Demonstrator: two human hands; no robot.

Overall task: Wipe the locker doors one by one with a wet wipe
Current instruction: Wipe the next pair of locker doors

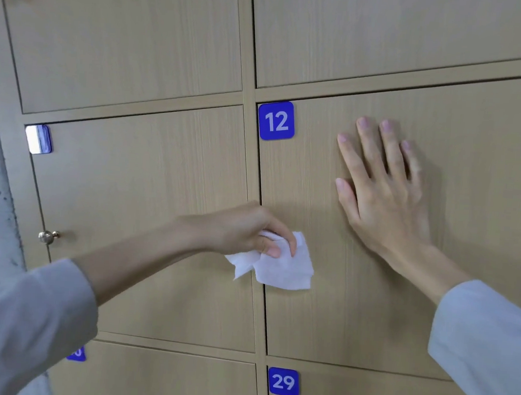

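On door 12 [354,296], the right hand [386,187] lies flat; the left hand [244,230] grips the wet wipe [282,266]. Best rub every corner.

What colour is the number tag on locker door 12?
Blue with white digits, on the number tag; the head view shows it clearly.

Crumpled white wet wipe [282,268] is hanging loose and rumpled, its upper part bunched — lying against the lower-left area of the light wood-grain locker door [353,311] with the blue square "12" tag [276,120], overlapping the frame strip at its left edge. Door is sitting closed, flush with its neighbours — more matching doors all around.
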